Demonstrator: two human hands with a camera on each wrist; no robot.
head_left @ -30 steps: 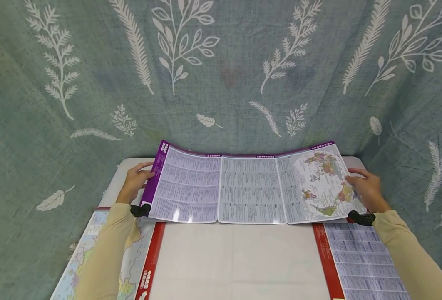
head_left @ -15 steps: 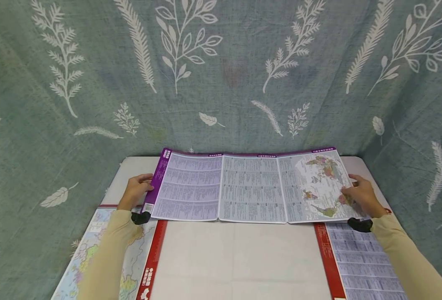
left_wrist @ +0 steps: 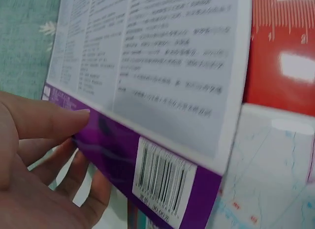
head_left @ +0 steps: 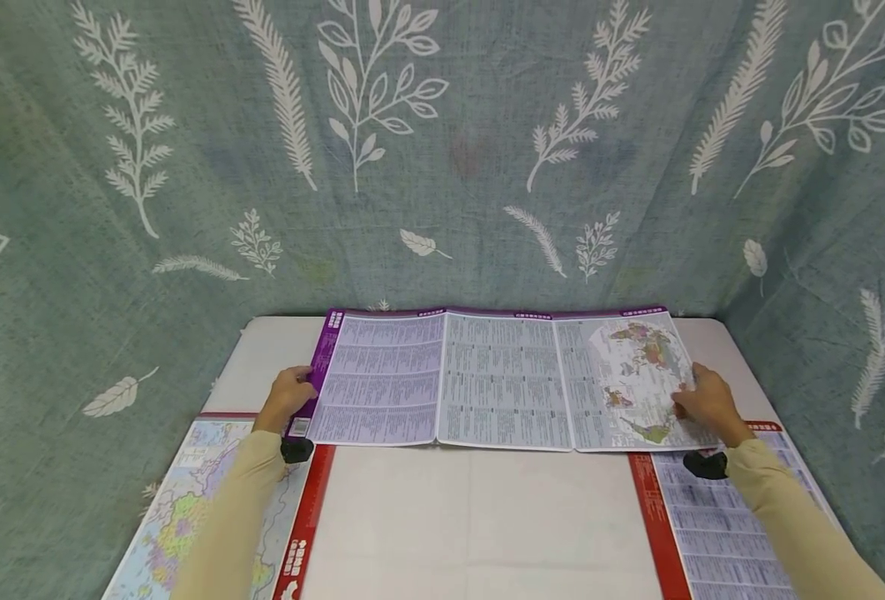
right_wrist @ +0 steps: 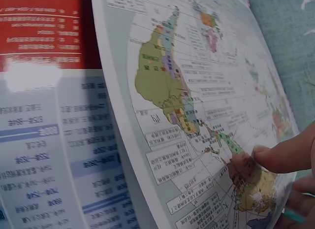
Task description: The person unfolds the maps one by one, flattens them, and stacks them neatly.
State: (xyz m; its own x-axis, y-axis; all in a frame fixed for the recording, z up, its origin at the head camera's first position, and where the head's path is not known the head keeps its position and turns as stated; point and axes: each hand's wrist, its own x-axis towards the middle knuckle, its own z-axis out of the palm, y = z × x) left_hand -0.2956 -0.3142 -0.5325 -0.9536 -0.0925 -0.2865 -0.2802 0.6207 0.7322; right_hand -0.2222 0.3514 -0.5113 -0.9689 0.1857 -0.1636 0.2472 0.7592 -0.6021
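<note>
A wide folding map (head_left: 498, 383) with a purple border lies across the far part of the table. Two of its panels carry text; the right-end panel also bears a small world map. At its purple left edge, my left hand (head_left: 287, 402) pinches the sheet, thumb on top and fingers beneath, near a barcode (left_wrist: 165, 179). My right hand (head_left: 715, 407) grips the opposite end, its thumb (right_wrist: 283, 156) lying over the printed world map and the other fingers partly hidden behind. In the right wrist view, that end stands slightly raised over the sheet below.
A red-edged map (head_left: 180, 517) lies under my left forearm. On the right, a red-edged sheet of blue text tables (head_left: 735, 521) lies under my right forearm. White tabletop (head_left: 480, 525) shows between them. A green leaf-patterned curtain (head_left: 472, 150) hangs behind and at both sides.
The purple-bordered map has come down and its far edge has moved nearer; it looks flatter. Both hands have moved toward me with it, the right one also shifting slightly left.
</note>
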